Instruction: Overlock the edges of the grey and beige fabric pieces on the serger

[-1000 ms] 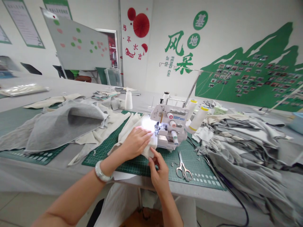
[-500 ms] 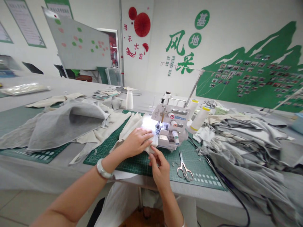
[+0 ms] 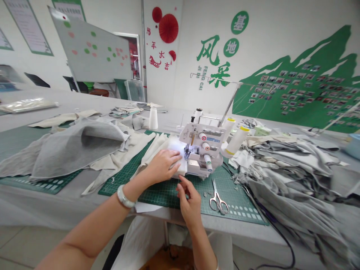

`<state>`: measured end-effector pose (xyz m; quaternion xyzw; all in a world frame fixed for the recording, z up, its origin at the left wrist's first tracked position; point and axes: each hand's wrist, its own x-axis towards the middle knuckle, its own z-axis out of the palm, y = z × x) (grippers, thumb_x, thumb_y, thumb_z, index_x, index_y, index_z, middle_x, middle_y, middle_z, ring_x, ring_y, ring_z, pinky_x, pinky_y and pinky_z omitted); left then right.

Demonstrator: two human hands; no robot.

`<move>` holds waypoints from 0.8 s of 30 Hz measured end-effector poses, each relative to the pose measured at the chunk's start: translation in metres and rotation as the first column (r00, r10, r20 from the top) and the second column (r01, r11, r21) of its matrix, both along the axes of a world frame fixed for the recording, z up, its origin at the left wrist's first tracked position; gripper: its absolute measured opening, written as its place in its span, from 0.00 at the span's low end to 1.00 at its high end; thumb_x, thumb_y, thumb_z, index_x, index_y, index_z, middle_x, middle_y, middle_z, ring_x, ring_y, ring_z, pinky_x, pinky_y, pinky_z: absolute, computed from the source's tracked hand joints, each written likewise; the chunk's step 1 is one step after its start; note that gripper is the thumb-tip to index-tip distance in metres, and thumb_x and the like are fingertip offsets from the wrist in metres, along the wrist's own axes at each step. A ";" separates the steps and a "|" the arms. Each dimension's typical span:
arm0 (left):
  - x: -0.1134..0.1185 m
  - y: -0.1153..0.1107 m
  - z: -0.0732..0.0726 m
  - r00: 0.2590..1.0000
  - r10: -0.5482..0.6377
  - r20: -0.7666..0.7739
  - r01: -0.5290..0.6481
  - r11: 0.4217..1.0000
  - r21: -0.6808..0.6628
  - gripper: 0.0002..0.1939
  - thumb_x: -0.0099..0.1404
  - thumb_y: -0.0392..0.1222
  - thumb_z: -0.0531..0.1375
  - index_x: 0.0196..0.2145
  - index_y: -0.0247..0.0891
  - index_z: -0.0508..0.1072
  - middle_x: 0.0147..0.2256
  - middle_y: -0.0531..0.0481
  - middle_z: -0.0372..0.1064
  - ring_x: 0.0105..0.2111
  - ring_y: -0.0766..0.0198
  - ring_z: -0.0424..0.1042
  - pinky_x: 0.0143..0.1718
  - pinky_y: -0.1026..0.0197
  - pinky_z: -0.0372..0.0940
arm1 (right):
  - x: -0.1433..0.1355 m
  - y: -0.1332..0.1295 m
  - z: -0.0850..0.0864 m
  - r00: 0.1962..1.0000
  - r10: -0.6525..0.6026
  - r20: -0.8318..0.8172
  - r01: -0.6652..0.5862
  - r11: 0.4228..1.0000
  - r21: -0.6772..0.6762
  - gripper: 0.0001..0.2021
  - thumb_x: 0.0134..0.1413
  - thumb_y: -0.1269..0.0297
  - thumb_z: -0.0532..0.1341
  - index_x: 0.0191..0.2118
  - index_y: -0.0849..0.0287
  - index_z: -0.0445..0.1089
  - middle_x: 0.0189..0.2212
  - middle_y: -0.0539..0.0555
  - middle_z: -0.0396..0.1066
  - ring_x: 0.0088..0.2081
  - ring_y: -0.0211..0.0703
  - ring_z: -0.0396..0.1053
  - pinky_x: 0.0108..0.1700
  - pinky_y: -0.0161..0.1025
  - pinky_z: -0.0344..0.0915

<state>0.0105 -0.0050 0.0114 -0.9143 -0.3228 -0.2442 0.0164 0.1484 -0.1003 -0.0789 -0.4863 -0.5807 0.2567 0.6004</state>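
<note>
A white overlock sewing machine (image 3: 201, 148) stands on a green cutting mat (image 3: 165, 195), its lamp lighting the needle area. White fabric (image 3: 157, 150) lies on the machine's bed and trails to the left. My left hand (image 3: 164, 165) rests flat on this fabric beside the presser foot, fingers stretched out. Just below the fabric's near edge is my right hand (image 3: 189, 197), its fingers apart and curved, with nothing seen between them. Silver scissors (image 3: 218, 198) lie on the mat to its right.
Grey and cream fabric pieces (image 3: 75, 150) spread over the left of the table. A large heap of grey cloth (image 3: 303, 180) fills the right side. Behind the mat stands a white thread cone (image 3: 153, 118). A black cable (image 3: 284, 240) hangs over the front edge.
My right hand has let go of the fabric's near corner and sits slightly below it. My left hand has shifted a little, still on the fabric.
</note>
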 end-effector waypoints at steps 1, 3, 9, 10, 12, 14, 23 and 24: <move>0.000 0.000 0.000 1.000 0.001 -0.002 -0.001 1.000 0.001 0.18 0.70 0.42 0.52 0.53 0.35 0.71 0.54 0.41 0.68 0.54 0.52 0.66 0.58 0.46 0.58 | 0.000 0.000 -0.001 1.000 -0.003 0.003 0.003 1.000 0.000 0.14 0.63 0.63 0.56 0.50 0.59 0.71 0.29 0.51 0.70 0.27 0.37 0.66 0.31 0.34 0.65; 0.000 0.000 0.000 1.000 0.000 -0.003 0.000 1.000 0.003 0.18 0.70 0.43 0.52 0.54 0.35 0.71 0.54 0.41 0.68 0.55 0.52 0.65 0.58 0.46 0.58 | 0.001 0.000 -0.002 1.000 -0.007 0.018 0.007 1.000 -0.001 0.14 0.63 0.63 0.56 0.50 0.59 0.70 0.30 0.51 0.70 0.28 0.37 0.67 0.32 0.34 0.66; 0.000 0.001 -0.003 0.997 0.003 0.077 -0.005 1.000 0.020 0.15 0.69 0.44 0.54 0.48 0.36 0.74 0.50 0.44 0.72 0.52 0.55 0.68 0.57 0.48 0.57 | 0.001 0.001 -0.004 0.998 -0.016 0.056 0.016 1.000 0.006 0.13 0.63 0.63 0.56 0.50 0.59 0.71 0.34 0.54 0.73 0.32 0.40 0.70 0.34 0.35 0.66; -0.001 0.001 -0.003 0.996 0.004 0.086 -0.006 1.000 0.022 0.14 0.69 0.43 0.54 0.47 0.36 0.74 0.49 0.44 0.73 0.51 0.55 0.69 0.56 0.48 0.58 | 0.001 0.002 -0.003 0.998 -0.016 0.061 0.016 1.000 0.008 0.13 0.63 0.63 0.56 0.50 0.59 0.71 0.35 0.54 0.73 0.32 0.40 0.70 0.34 0.35 0.66; -0.001 0.003 -0.003 0.996 0.007 0.087 -0.008 1.000 0.017 0.13 0.69 0.42 0.54 0.46 0.36 0.75 0.49 0.45 0.73 0.51 0.55 0.69 0.54 0.49 0.59 | 0.001 0.002 -0.003 0.998 -0.017 0.068 0.016 1.000 0.014 0.13 0.63 0.64 0.55 0.49 0.59 0.71 0.34 0.54 0.73 0.32 0.40 0.70 0.34 0.35 0.66; -0.002 0.005 -0.002 0.997 0.017 0.076 -0.018 1.000 0.007 0.13 0.69 0.41 0.53 0.46 0.37 0.75 0.49 0.45 0.72 0.51 0.55 0.69 0.53 0.49 0.60 | 0.001 0.001 -0.002 0.997 -0.015 0.069 0.014 1.000 0.017 0.13 0.63 0.64 0.56 0.50 0.59 0.71 0.34 0.54 0.73 0.31 0.40 0.70 0.34 0.35 0.66; -0.001 0.009 0.000 0.998 0.059 0.017 -0.059 0.998 -0.001 0.16 0.69 0.44 0.54 0.49 0.37 0.73 0.51 0.44 0.71 0.52 0.55 0.68 0.53 0.51 0.60 | 0.001 0.001 -0.004 0.998 0.006 0.061 -0.007 1.000 0.021 0.13 0.63 0.64 0.55 0.50 0.58 0.71 0.32 0.53 0.71 0.31 0.39 0.69 0.35 0.35 0.66; -0.001 0.009 0.000 0.998 0.065 0.008 -0.065 0.998 -0.002 0.16 0.69 0.45 0.54 0.49 0.37 0.73 0.51 0.44 0.71 0.52 0.55 0.68 0.53 0.51 0.60 | 0.001 0.001 -0.005 0.998 0.011 0.061 -0.012 1.000 0.020 0.13 0.63 0.64 0.55 0.50 0.58 0.70 0.32 0.52 0.71 0.31 0.39 0.69 0.35 0.35 0.66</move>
